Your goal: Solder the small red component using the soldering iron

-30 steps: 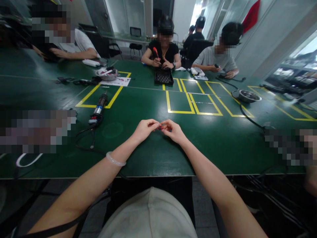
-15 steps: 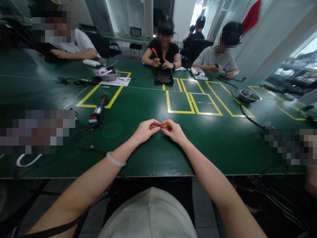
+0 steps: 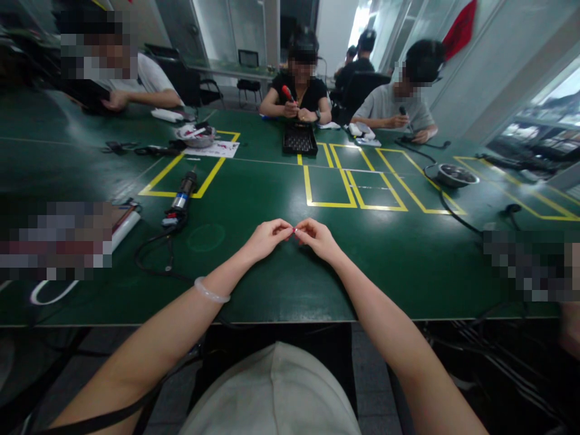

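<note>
Fingertip to fingertip, my left hand [image 3: 269, 237] and my right hand [image 3: 316, 237] meet above the green table [image 3: 290, 287]. Pinched between them is a tiny red piece [image 3: 294, 230] with a bright spot on it; it is too small to tell its kind. Both hands are closed on it, thumbs against fingers. A pale bangle [image 3: 211, 291] circles my left wrist. To the left of my hands lies an electric screwdriver [image 3: 183, 193] with its cable.
A metal bowl of small parts [image 3: 457, 175] stands at the right. Farther left is a bowl with white and red items [image 3: 196, 135] beside a paper sheet [image 3: 224, 149]. Yellow tape marks the tabletop. Across it, a co-worker handles a red tool [image 3: 289, 94] over a black tray [image 3: 299, 140].
My hands stay in nearly the same place, their fingers shifting slightly around the small red piece. Across the table, the co-workers' hands have moved a little.
</note>
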Demonstrator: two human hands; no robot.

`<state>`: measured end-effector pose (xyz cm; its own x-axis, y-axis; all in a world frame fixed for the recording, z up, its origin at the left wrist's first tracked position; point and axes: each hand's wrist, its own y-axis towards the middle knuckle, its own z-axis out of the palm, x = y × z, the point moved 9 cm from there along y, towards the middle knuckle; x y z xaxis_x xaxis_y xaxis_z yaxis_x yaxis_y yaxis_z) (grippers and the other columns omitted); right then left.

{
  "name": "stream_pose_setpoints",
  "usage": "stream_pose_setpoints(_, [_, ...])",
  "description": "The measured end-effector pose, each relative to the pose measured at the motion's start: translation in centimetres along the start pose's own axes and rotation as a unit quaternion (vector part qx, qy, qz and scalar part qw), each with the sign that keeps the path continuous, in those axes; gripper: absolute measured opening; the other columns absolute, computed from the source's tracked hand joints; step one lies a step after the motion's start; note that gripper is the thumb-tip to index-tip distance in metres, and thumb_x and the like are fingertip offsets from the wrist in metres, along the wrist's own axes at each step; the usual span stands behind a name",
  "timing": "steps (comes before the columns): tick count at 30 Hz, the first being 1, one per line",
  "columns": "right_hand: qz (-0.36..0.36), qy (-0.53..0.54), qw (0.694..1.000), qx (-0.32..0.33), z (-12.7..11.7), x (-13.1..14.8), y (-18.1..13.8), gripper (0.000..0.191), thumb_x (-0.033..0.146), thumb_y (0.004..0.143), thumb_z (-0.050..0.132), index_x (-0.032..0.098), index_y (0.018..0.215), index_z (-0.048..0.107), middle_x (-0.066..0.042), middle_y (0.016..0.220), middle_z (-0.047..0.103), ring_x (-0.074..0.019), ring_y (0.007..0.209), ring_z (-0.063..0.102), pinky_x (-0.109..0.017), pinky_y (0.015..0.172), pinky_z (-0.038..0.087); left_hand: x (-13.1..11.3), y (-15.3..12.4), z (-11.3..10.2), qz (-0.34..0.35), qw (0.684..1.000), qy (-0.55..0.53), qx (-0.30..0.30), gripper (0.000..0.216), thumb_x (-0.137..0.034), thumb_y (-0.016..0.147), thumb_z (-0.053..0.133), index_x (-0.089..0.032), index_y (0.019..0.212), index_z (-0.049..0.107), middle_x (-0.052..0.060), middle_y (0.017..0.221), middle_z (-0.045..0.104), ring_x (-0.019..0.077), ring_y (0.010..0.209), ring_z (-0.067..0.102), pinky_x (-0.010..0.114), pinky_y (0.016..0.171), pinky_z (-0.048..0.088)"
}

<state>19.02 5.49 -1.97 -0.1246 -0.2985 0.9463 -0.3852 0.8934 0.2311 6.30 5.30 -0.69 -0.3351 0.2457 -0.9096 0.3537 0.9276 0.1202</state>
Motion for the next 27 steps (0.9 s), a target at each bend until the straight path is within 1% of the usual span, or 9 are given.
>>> stream_pose_setpoints(3, [0.018,0.016,1.0,-0.008,-0.19,-0.42,0.08,0.032,0.048,0.084,0.061,0.017,0.085,0.059,-0.001,0.069,0.065,-0.0113,0.058,0.059,-0.025,0.058,0.05,-0.08,-0.13,0.39,0.001,1.0,-0.022,0.007,0.035,-0.041,0.081,0.062,-0.016,0.104,0.062,0.004,0.084,0.066,0.0163,0.076,0.063,0.028,0.071,0.047])
stream_pose_setpoints(5, [0.028,0.027,0.999,-0.006,-0.24,-0.56,0.09,0.034,0.05,0.084,0.061,0.017,0.083,0.058,0.0,0.065,0.065,-0.0111,0.056,0.059,-0.025,0.057,0.05,-0.14,-0.23,0.55,0.004,1.0,-0.011,0.011,0.038,-0.04,0.08,0.064,-0.016,0.109,0.061,0.004,0.085,0.066,0.0153,0.075,0.062,0.027,0.069,0.047])
stream_pose_setpoints(9, [0.038,0.028,0.999,0.005,-0.15,-0.72,0.08,0.036,0.052,0.085,0.06,0.017,0.082,0.058,-0.001,0.063,0.065,-0.0109,0.054,0.059,-0.024,0.055,0.049,-0.4,-0.41,0.75,0.028,0.999,0.02,0.022,0.036,-0.039,0.08,0.065,-0.017,0.109,0.063,0.004,0.088,0.067,0.0156,0.078,0.063,0.027,0.072,0.049])
stream_pose_setpoints(13, [0.034,0.025,0.999,0.011,0.04,-0.93,0.11,0.032,0.049,0.085,0.061,0.017,0.087,0.058,-0.001,0.067,0.065,-0.0111,0.057,0.06,-0.024,0.056,0.049,-0.45,-0.45,0.35,0.035,0.999,0.039,0.011,0.031,-0.041,0.083,0.061,-0.016,0.102,0.066,0.006,0.091,0.07,0.0177,0.082,0.065,0.03,0.076,0.049])
stream_pose_setpoints(17, [0.016,0.034,0.999,0.021,0.34,-1.01,0.09,0.032,0.041,0.079,0.069,0.019,0.098,0.055,0.001,0.075,0.064,-0.0111,0.061,0.061,-0.024,0.059,0.05,-0.54,-0.36,-0.21,0.038,0.999,0.039,-0.008,0.03,-0.04,0.083,0.062,-0.016,0.099,0.068,0.006,0.093,0.071,0.018,0.082,0.065,0.03,0.075,0.049])
stream_pose_setpoints(22, [0.004,0.029,0.999,0.026,0.41,-1.01,0.03,0.028,0.035,0.08,0.068,0.019,0.098,0.055,0.0,0.08,0.064,-0.0115,0.064,0.06,-0.026,0.064,0.052,-0.62,-0.31,-0.2,0.042,0.998,0.037,-0.009,0.031,-0.042,0.084,0.061,-0.016,0.098,0.067,0.006,0.092,0.07,0.0174,0.08,0.064,0.029,0.074,0.049])
stream_pose_setpoints(27, [-0.008,0.007,1.0,0.017,0.17,-0.94,0.12,0.024,0.034,0.081,0.067,0.018,0.096,0.057,-0.001,0.082,0.063,-0.0114,0.066,0.059,-0.026,0.064,0.05,-0.69,-0.33,-0.08,0.043,0.998,0.047,-0.001,0.03,-0.042,0.085,0.059,-0.016,0.099,0.065,0.006,0.094,0.07,0.0173,0.082,0.064,0.029,0.075,0.049])
